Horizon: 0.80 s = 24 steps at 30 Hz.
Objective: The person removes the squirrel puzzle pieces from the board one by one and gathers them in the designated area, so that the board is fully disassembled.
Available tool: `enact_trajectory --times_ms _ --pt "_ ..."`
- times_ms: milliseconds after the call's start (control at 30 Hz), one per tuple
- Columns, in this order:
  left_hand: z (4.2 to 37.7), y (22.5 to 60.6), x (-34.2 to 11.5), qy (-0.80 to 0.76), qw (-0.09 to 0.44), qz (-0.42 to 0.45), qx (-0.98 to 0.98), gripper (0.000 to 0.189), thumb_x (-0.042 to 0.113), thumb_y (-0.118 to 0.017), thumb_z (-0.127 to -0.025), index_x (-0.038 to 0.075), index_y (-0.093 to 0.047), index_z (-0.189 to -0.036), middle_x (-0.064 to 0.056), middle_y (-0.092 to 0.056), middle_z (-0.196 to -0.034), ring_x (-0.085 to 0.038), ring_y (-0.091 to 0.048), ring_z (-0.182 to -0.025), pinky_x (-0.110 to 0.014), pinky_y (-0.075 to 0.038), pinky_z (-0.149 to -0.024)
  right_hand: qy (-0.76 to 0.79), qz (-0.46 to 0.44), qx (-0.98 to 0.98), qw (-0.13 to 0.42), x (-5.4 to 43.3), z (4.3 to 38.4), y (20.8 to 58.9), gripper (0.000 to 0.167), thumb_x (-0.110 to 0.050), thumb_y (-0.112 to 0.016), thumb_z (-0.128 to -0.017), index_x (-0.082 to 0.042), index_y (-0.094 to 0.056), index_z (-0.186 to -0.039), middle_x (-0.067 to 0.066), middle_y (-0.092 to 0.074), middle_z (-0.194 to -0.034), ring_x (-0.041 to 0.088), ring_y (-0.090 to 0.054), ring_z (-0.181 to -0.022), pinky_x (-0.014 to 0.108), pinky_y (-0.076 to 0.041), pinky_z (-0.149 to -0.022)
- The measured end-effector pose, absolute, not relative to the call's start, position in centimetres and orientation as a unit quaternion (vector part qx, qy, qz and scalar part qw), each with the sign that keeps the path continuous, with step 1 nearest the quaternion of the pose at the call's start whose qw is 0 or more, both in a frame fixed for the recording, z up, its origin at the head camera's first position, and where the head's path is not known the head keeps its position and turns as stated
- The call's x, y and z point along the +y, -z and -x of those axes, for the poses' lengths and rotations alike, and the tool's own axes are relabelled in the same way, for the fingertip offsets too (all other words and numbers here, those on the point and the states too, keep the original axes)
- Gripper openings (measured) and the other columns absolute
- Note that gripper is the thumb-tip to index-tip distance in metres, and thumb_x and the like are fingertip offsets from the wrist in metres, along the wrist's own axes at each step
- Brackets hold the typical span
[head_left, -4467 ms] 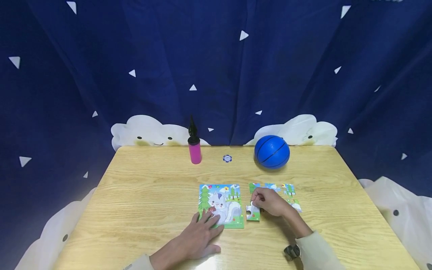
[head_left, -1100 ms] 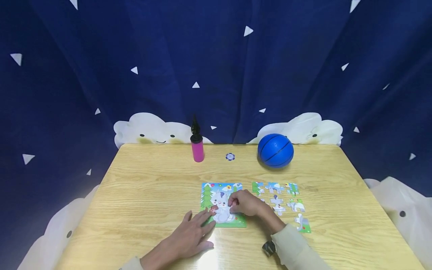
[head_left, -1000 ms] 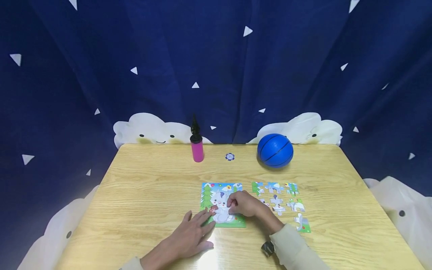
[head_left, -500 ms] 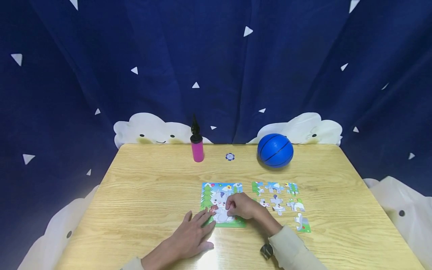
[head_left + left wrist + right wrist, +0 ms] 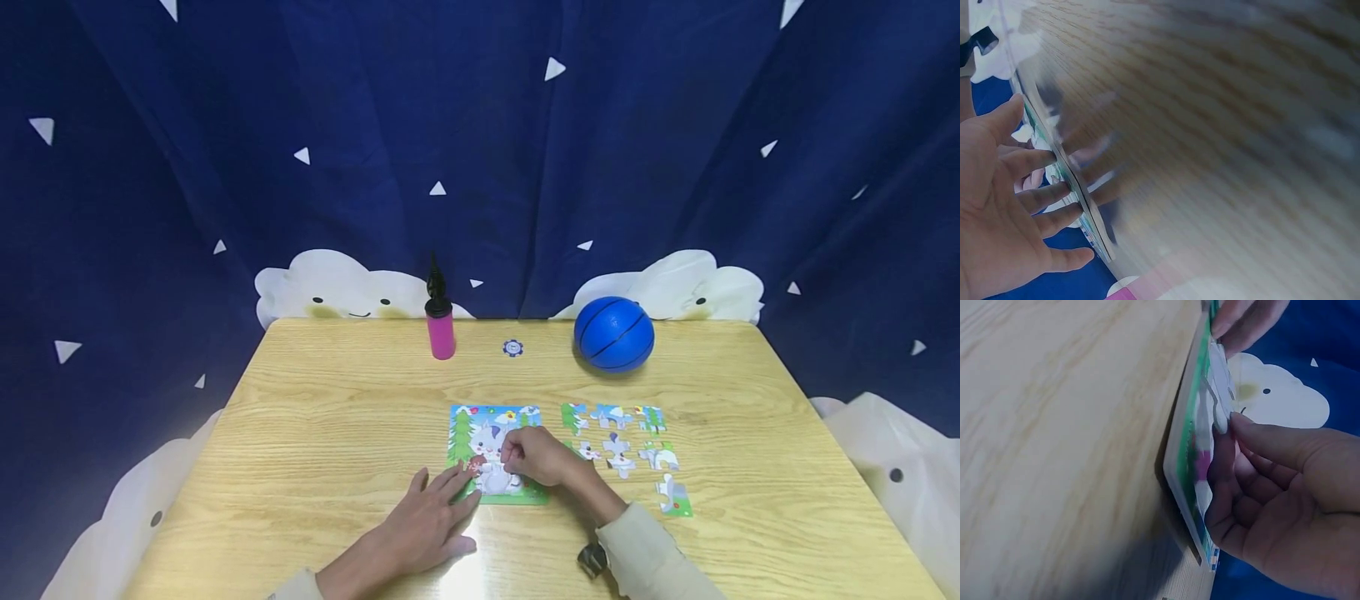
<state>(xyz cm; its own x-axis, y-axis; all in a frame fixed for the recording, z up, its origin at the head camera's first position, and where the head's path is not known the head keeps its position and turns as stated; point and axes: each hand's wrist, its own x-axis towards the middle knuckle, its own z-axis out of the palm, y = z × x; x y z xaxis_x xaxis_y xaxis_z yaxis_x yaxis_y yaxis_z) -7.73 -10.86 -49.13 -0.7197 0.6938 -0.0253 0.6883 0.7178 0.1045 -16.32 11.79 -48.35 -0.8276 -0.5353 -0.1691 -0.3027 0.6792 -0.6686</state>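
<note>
A jigsaw puzzle board with a squirrel picture lies in the middle of the wooden table. My left hand rests with spread, fairly straight fingers on its lower left part. Over the right half of the board is my right hand, thumb and forefinger pinching a pale puzzle piece. In the right wrist view that piece lies tilted close over the board's surface, one edge between the fingertips. The left wrist view shows my left fingers reaching onto the board's edge.
Several loose puzzle pieces lie to the right of the board. Farther back stand a pink and black hand pump and a blue ball, with a round blue and white chip between them. A dark blue curtain hangs behind the table.
My right hand has moved left from the loose pieces onto the board, bringing a piece along. Over the last second it shifts only slightly. My left hand stays on the board.
</note>
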Motion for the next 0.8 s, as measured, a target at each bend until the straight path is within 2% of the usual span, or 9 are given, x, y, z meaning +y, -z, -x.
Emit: enact_trajectory --times_ms 400,800 --pt "7.8 49.1 -10.8 -0.038 0.02 -0.377 0.925 0.062 0.057 -0.045 -0.091 0.014 -0.053 -0.136 -0.011 -0.046 -0.145 -0.031 -0.042 -0.135 -0.059 -0.041 -0.098 0.361 0.225 0.886 0.186 14.6 16.9 47.4 0.009 -0.001 -0.059 -0.087 -0.008 -0.063 -0.083 -0.002 -0.058 -0.074 0.008 -0.049 -0.068 0.019 -0.042 -0.06" --pt "7.8 49.2 -10.8 -0.044 0.005 -0.384 0.922 0.061 0.056 -0.045 -0.091 0.012 -0.054 -0.133 -0.012 -0.048 -0.143 -0.032 -0.044 -0.133 -0.059 -0.042 -0.096 0.383 0.207 0.878 0.198 19.9 16.8 47.1 0.009 -0.002 -0.055 -0.092 -0.005 -0.063 -0.087 0.003 -0.058 -0.073 0.007 -0.048 -0.061 0.021 -0.042 -0.053"
